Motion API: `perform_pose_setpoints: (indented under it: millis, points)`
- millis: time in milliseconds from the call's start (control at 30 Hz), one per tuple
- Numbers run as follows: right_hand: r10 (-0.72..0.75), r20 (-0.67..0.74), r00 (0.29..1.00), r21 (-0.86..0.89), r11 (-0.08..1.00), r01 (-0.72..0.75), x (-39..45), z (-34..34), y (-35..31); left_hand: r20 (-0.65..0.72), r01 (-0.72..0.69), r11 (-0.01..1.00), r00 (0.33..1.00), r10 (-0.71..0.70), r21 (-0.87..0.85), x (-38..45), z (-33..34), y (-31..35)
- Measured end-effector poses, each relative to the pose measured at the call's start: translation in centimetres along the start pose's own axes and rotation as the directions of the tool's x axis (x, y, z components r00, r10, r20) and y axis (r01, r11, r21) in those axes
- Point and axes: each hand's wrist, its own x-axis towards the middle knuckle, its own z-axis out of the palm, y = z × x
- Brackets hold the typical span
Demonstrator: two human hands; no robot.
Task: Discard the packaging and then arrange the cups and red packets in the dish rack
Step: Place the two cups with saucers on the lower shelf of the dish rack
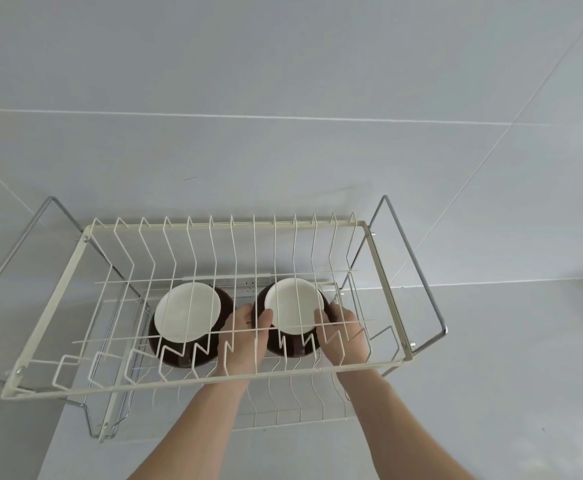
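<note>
Two dark brown cups with white insides sit on the lower shelf of a cream wire dish rack (58,296), seen through its upper tier. The left cup (188,313) stands alone, tilted toward me. My left hand (245,327) and my right hand (343,330) reach under the upper tier and hold the right cup (292,306) from both sides, fingers on its rim. No red packets or packaging are in view.
The rack stands on a pale grey counter (491,393) against a white tiled wall (283,98). Chrome frame legs (418,268) rise at both ends. The upper tier's wire dividers (214,244) span above my hands.
</note>
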Motion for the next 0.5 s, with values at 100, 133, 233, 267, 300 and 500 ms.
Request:
perform_pose_setpoints:
  millis: [100,133,233,267,300,500]
  points:
    - [-0.009,0.0,1.0,0.021,1.0,0.009,0.4,-0.1,-0.3,0.002,-0.004,0.999,1.0,0.004,0.041,0.8,0.3,0.1]
    - [-0.002,-0.004,1.0,0.027,1.0,0.002,0.5,0.0,-0.3,-0.001,0.009,0.999,1.0,-0.009,0.053,1.0,0.4,0.0]
    - [0.002,-0.016,1.0,0.03,1.0,-0.001,0.5,0.2,-0.2,-0.004,0.036,0.999,0.999,-0.036,0.017,2.0,0.8,-1.5]
    - [-0.002,-0.015,1.0,0.035,0.999,0.002,0.5,0.2,-0.2,0.002,0.032,0.999,0.999,-0.032,0.014,2.5,1.0,-2.4]
    - [0.001,-0.016,1.0,0.031,1.0,-0.001,0.6,0.2,-0.2,0.004,0.029,1.0,1.0,-0.029,0.005,3.0,1.2,-3.2]
    - [0.028,0.011,1.0,-0.056,0.998,-0.028,0.9,-0.1,-0.7,0.023,0.0,0.989,1.0,-0.003,0.146,2.0,0.9,-0.9]
